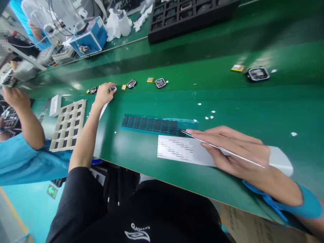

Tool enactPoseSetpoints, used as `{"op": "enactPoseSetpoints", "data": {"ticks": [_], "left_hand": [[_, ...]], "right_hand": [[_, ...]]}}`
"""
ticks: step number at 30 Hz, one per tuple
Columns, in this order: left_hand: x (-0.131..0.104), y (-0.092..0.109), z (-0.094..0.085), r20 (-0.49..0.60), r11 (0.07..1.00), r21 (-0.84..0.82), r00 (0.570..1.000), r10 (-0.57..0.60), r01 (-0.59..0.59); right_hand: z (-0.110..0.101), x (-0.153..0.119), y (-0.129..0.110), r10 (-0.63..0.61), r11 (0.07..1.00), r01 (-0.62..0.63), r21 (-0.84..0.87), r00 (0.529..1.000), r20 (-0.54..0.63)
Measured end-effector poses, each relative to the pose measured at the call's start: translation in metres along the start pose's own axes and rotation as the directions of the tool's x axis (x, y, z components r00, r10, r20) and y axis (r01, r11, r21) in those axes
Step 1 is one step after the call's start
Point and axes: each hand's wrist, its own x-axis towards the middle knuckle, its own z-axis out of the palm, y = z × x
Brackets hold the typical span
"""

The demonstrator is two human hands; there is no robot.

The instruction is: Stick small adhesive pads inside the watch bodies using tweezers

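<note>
My left hand (104,93) is closed on a small watch-like case (112,88) at the left. At the right, my right hand (235,148) pinches metal tweezers (225,150), whose tips touch the right part of a teal sheet (152,125) bearing rows of thin dark strips. Below that sheet, a white printed sheet (174,149) runs partly under my right hand. Further back lie opened watch cases (160,83) with yellow-edged batteries (150,80) beside them; another case (258,74) sits at the far right.
A beige compartment tray (68,126) and a white box (55,105) stand at the left, near a co-worker's arm (31,123). A black tray (189,20) and a blue device (89,37) are at the back. Small white pieces (213,111) dot the green table (131,145).
</note>
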Motion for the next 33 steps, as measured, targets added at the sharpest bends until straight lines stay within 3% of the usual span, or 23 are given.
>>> {"op": "enactPoseSetpoints", "data": {"ticks": [4,8,10,12,15,18,21,27,31,33], "left_hand": [[-0.025,0.011,-0.024,0.024,0.988,0.090,0.992,0.126,-0.128],[-0.060,0.027,-0.037,0.180,0.950,0.122,0.948,0.262,-0.286],[-0.065,0.047,-0.023,0.200,0.932,0.124,0.929,0.312,-0.340],[-0.057,0.077,0.003,0.153,0.919,0.087,0.916,0.370,-0.385],[-0.024,0.122,0.049,-0.038,0.912,-0.035,0.912,0.408,-0.409],[0.008,0.146,0.081,-0.011,0.918,-0.114,0.924,0.382,-0.381],[0.022,0.146,0.091,-0.001,0.916,-0.187,0.933,0.360,-0.354],[0.032,0.127,0.088,-0.061,0.927,-0.209,0.950,0.305,-0.311],[0.045,0.122,0.085,0.048,0.919,-0.217,0.937,0.346,-0.328],[0.048,0.122,0.079,0.079,0.931,-0.231,0.949,0.307,-0.282]], "right_hand": [[-0.001,-0.002,0.001,-0.045,0.999,0.045,-0.002,0.998,-0.042],[-0.001,-0.002,0.000,-0.060,0.996,0.056,-0.076,0.997,-0.054],[0.000,-0.002,-0.001,-0.045,0.993,0.040,-0.112,0.998,-0.043],[0.001,-0.002,-0.002,-0.040,0.991,0.036,-0.129,0.999,-0.030],[0.004,-0.002,-0.003,-0.073,0.985,0.069,-0.160,0.997,-0.022],[0.004,-0.001,-0.006,-0.055,0.975,0.051,-0.216,0.998,-0.012],[0.004,0.000,-0.009,-0.006,0.971,0.003,-0.239,1.000,-0.015],[0.003,-0.003,-0.006,0.018,0.971,-0.027,-0.237,0.999,-0.042],[0.006,-0.005,-0.006,-0.007,0.965,0.002,-0.262,1.000,-0.017],[0.008,-0.005,-0.006,-0.006,0.960,0.003,-0.279,1.000,-0.012]]}}
